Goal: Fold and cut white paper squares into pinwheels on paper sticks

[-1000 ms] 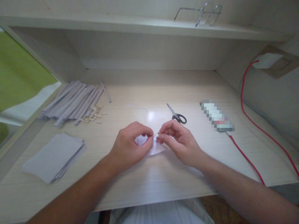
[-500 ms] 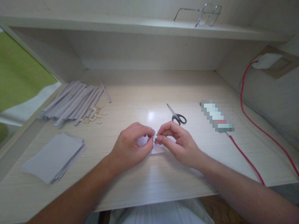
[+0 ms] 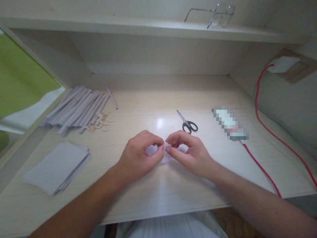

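A small white paper piece [image 3: 165, 156], thin and creased, lies low over the middle of the pale wood-grain desk [image 3: 173, 185], caught between both hands so that only a pale patch shows under the fingers. The left hand [image 3: 138, 157] is curled nearly closed, thumb and forefinger pinching the paper's upper edge; the right hand [image 3: 189, 152] mirrors it, its thumb and forefinger nipped on the same edge, so the two sets of fingertips meet just above the sheet. Beyond the right hand, near but apart, lie small scissors [image 3: 187, 122] with slim metal blades and black loop handles. At far left a fan of long, flat grey paper strips [image 3: 76, 109] is spread on the desk, with a scatter of tiny pale scraps [image 3: 100, 123] at its near end, and closer to the person a neat stack of grey rectangular sheets [image 3: 58, 165]. To the right sits a blurred oblong object [image 3: 230, 124], its markings unreadable, with a glossy red cable [image 3: 262, 170] running from it off the desk edge. Wire-rimmed glasses [image 3: 215, 15] rest on the shelf above. No writing can be read anywhere.
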The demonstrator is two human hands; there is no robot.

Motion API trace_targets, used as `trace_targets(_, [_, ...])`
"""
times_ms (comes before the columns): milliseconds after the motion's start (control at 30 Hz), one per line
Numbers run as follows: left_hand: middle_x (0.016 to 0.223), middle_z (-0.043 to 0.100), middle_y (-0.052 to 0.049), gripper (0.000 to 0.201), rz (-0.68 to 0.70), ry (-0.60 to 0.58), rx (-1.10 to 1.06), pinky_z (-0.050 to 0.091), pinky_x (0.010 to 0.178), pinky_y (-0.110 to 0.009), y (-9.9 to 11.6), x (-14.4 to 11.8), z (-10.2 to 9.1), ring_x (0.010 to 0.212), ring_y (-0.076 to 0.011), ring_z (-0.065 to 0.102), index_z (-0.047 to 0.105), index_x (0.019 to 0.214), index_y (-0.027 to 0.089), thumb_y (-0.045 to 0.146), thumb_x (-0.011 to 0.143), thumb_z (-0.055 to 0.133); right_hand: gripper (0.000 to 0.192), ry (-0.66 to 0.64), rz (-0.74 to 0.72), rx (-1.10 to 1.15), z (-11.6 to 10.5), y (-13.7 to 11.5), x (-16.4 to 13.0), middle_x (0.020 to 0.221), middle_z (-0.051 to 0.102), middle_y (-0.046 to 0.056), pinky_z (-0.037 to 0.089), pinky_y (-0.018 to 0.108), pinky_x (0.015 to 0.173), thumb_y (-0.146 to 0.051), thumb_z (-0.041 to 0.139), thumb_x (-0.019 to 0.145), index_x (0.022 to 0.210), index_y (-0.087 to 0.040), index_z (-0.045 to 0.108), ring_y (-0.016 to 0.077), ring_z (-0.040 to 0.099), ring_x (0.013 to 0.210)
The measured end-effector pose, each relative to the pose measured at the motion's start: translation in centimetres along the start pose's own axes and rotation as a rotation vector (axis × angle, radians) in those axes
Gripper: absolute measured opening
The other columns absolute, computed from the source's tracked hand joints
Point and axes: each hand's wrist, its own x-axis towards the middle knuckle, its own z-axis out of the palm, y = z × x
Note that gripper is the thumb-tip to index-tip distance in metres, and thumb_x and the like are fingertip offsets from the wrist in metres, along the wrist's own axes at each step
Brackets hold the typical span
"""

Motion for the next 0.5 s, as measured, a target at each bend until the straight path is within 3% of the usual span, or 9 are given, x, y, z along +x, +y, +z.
trace_targets(500, [0.075, 0.072, -0.003, 0.01, 0.055, -0.004, 0.092, 0.048, 0.069, -0.033, -0.01, 0.08, 0.3, 0.072, -0.0186, 0.064, 0.072, 0.081, 0.018, 0.011, 0.083, 0.066, 0.017, -0.001, -0.188, -0.166, -0.18, -0.03, 0.31, 0.087, 0.065, 0.003, 0.052, 0.037, 0.076, -0.008, 0.069, 0.085, 0.091, -0.023, 0.071, 0.0193, 0.062, 0.081])
